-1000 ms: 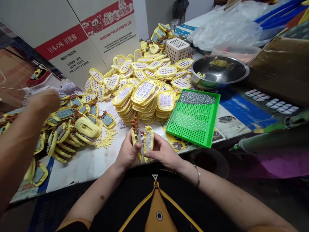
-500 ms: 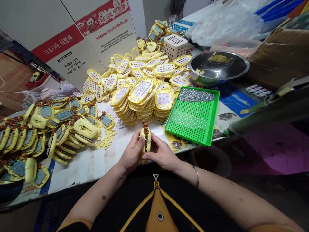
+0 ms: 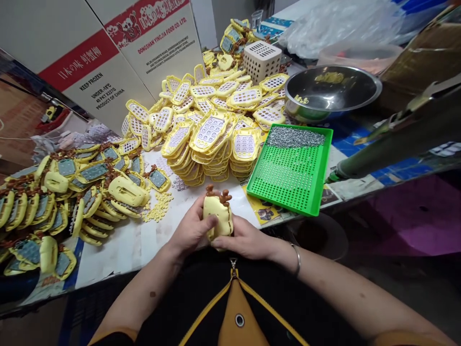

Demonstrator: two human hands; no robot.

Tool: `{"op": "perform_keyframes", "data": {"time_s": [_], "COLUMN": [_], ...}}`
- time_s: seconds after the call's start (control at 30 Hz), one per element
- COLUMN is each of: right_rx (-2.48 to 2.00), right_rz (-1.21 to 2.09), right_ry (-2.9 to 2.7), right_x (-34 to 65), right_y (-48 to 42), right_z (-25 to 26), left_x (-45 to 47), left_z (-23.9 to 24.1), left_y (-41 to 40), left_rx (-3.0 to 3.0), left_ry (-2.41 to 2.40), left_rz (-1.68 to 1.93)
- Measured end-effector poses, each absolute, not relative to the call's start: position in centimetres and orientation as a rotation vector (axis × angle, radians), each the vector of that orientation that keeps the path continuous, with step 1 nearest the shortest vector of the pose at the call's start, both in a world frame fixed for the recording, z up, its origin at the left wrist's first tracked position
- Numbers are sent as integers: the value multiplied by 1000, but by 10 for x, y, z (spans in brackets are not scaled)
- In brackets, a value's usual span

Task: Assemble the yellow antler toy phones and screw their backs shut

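Yellow toy phone [image 3: 218, 216] with brown antlers on top sits at the near table edge, back shell facing up, gripped between both hands. Left hand [image 3: 190, 229] clasps its left side, thumb pressed on the shell; right hand [image 3: 248, 240] cups it from the right and below, bracelet [image 3: 298, 259] on that wrist. Just beyond it, stacks of yellow front shells [image 3: 211, 132] with white keypads fill the table middle. Right of them a green tray [image 3: 291, 168], small metal screws [image 3: 295, 137] heaped along its far edge. Behind the tray a steel bowl [image 3: 331, 91] with a few yellow bits inside. A white perforated box [image 3: 262, 60] stands at the far end of the pile. Left side: rows of back halves with grey boards [image 3: 72, 178], loose yellow buttons [image 3: 158, 206] beside them. Cardboard carton [image 3: 108, 62] behind reads "KEEP FROZEN", "UNDER -18°C", "PRODUCT OF CHINA", "DONGSHAN YINGJIA FOOD CO., LTD.", red band with Asian characters. A green-handled tool [image 3: 389, 144] lies across the right. Versus half a second ago: the phone was held edge-on, seam toward the camera; now it is turned flat, shell up, and lower, closer to the body. A second ago the two halves were apart in the hands, and another person's arm at far left is gone.
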State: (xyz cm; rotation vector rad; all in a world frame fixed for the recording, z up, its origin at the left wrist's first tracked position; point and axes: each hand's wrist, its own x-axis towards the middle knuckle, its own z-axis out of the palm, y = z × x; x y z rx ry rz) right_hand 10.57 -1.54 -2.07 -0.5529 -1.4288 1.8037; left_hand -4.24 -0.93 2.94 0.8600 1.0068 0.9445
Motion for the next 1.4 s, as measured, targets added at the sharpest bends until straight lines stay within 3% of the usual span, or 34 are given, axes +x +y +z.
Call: {"op": "perform_keyframes", "data": {"time_s": [0.07, 0.27, 0.5, 0.7, 0.9, 1.13, 1.4], "right_rx": [-547, -1008, -822, -839, -846, -918, -955], "right_rz": [1779, 1221, 1352, 1074, 1077, 577, 544], "right_ry": [-1524, -1715, -1583, -1510, -1550, -1762, -1947], "right_x": [109, 111, 114, 110, 117, 114, 114], "right_y": [-16, -20, -20, -25, -20, -16, -12], "right_z": [-17, -10, -12, -25, -27, -5, -10], "left_x": [-46, -39, -41, -27, -29, -32, -55], "left_z": [31, 29, 31, 37, 30, 21, 17], "left_y": [-9, -13, -14, -15, -18, -18, -8], "left_rx": [776, 634, 634, 709, 821, 664, 592], "left_ry": [995, 1006, 967, 1010, 1051, 983, 952], "left_rz": [892, 1044, 1081, 1193, 1258, 1330, 1302]}}
